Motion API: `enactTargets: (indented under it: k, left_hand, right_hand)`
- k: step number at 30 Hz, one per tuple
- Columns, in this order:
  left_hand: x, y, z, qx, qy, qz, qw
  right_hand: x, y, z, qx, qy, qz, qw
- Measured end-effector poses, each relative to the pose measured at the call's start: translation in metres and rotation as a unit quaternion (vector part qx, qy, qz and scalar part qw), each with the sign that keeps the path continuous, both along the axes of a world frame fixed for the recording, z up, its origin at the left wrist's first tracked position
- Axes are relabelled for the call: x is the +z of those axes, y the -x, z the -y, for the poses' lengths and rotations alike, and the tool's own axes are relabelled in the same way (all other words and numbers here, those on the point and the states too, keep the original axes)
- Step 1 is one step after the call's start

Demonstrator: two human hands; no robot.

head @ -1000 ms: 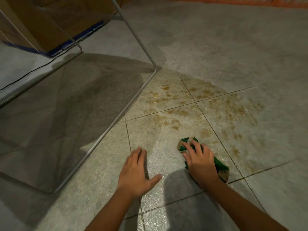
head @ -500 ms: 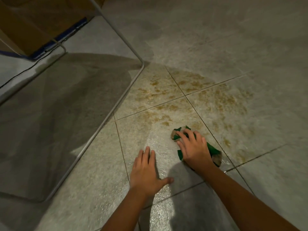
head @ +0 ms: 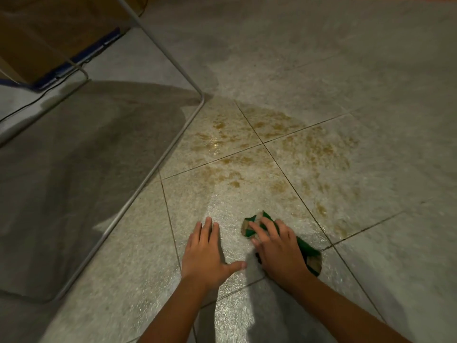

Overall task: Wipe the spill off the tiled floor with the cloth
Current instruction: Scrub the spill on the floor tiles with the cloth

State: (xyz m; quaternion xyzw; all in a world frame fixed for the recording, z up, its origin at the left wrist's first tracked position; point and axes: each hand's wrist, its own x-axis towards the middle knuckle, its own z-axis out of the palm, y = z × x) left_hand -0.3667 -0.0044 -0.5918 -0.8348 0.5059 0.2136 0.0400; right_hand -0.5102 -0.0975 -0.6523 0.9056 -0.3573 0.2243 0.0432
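Note:
A brownish spill [head: 309,149] spreads in blotches over several pale floor tiles [head: 395,280] around a grout crossing. A bunched green cloth with tan patches [head: 306,247] lies on the tile at the spill's near edge. My right hand [head: 277,248] presses down on it with spread fingers, covering its middle, so only the two ends show. My left hand [head: 205,253] rests flat on the bare tile just left of the cloth, thumb pointing toward the right hand.
A thin metal frame [head: 170,147] runs diagonally along the floor on the left, its corner touching the spill's far left edge. Behind it stands a cardboard box [head: 49,33] with a blue strip, and a dark cable [head: 24,108] lies beside it.
My left hand has slid right, closer to the right hand. The right hand has drawn the cloth a little back toward me, away from the nearest blotches.

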Motion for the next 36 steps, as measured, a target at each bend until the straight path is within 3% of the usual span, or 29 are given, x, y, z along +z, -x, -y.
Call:
enactTargets:
  k: [5,12,22,29,36]
  left_hand:
    - [0.002,-0.001,0.000,-0.001,-0.010,-0.003,1.000]
    - [0.002,0.001,0.001,0.001,-0.015,0.000,1.000]
    - [0.011,0.001,0.015,-0.007,-0.065,0.006,0.998]
    - [0.016,0.028,0.040,-0.066,-0.022,0.006,0.998]
    - [0.002,0.036,0.043,-0.063,-0.054,-0.001,0.997]
  right_hand:
    - [0.002,0.012,0.041,-0.080,-0.058,0.006,0.995]
    - [0.000,0.049,0.030,-0.139,-0.053,0.013,0.989]
    - [0.004,0.039,0.030,-0.089,-0.053,-0.014,0.995]
    - [0.010,0.045,0.051,-0.135,-0.103,-0.013,0.985]
    - [0.003,0.101,0.032,-0.062,-0.077,-0.041,0.994]
